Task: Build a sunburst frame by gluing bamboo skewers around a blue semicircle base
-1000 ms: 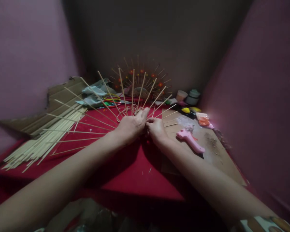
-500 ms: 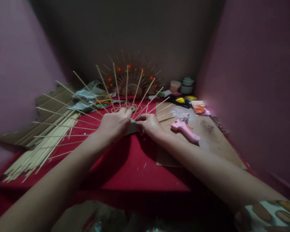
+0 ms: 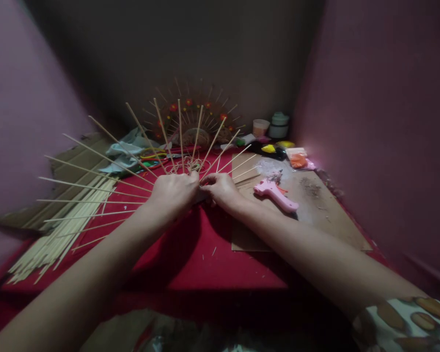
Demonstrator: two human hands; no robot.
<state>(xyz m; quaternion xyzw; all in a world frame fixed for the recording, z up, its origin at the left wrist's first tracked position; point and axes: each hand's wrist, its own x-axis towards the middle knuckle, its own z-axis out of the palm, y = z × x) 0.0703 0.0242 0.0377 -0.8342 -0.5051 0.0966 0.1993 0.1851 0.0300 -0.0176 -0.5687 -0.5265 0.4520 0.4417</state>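
Thin wooden sticks (image 3: 180, 139) spread like a fan from a small base that is mostly hidden under both hands. My left hand (image 3: 176, 191) is closed over the base, knuckles up, with sticks fanning out beyond and to its left. Close beside it, my right hand (image 3: 222, 191) pinches the right part of the same base between thumb and fingers. A small pale grey patch of the base shows between the hands. Fewer sticks stick out on the right, above my right hand.
Loose sticks (image 3: 68, 227) lie at the left by folded cardboard (image 3: 84, 168). A pink glue gun (image 3: 276, 195) rests on a cardboard sheet (image 3: 330, 225) at the right. Behind are a flower-decorated stick fan (image 3: 188, 102), a cup (image 3: 260, 128), a jar (image 3: 279, 125) and clay packs (image 3: 297, 160).
The stick fan has turned slightly anticlockwise, its upper sticks leaning more to the left. My hands have closed in around the base, and less of it shows. The whole view has shifted slightly.
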